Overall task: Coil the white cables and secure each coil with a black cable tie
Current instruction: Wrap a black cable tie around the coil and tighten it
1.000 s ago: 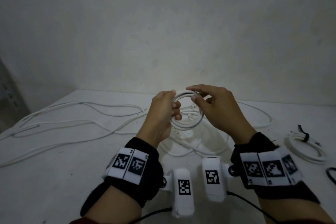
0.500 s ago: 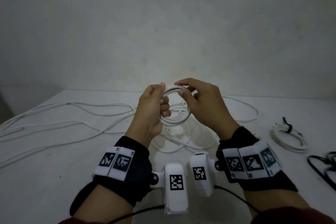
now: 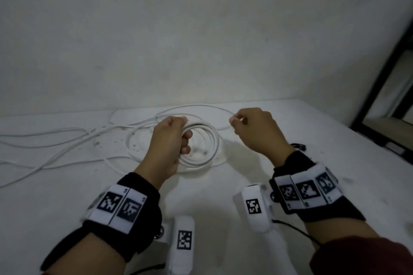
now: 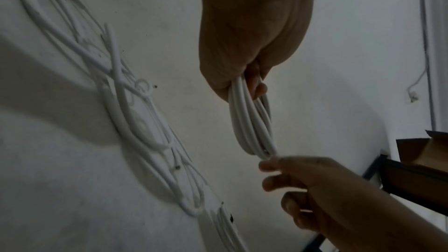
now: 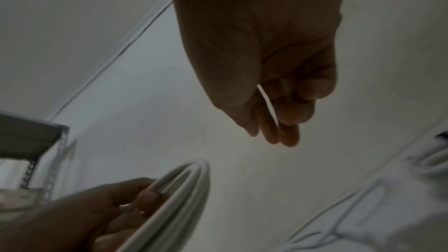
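Observation:
My left hand (image 3: 184,139) grips a coil of white cable (image 3: 206,149) of several loops, held just over the white table (image 3: 67,207). My right hand (image 3: 235,120) is a short way to the right of the coil, and its thumb and fingers pinch a loose strand of the same white cable (image 3: 190,107), which arcs back behind both hands. In the left wrist view the coil (image 4: 252,122) hangs from my left hand (image 4: 254,87), with the right hand (image 4: 274,171) just past its far end. In the right wrist view the strand (image 5: 266,101) runs between the fingers (image 5: 286,129).
Loose white cables (image 3: 44,140) sprawl over the left half of the table. A small black item (image 3: 298,146) lies behind my right wrist. A dark shelf frame (image 3: 380,96) stands past the table's right edge. The wall is close behind.
My right hand has let go of the coil's rim and moved right, drawing out a strand. Both hands have dropped toward the table. The tied coil at the right has left the view.

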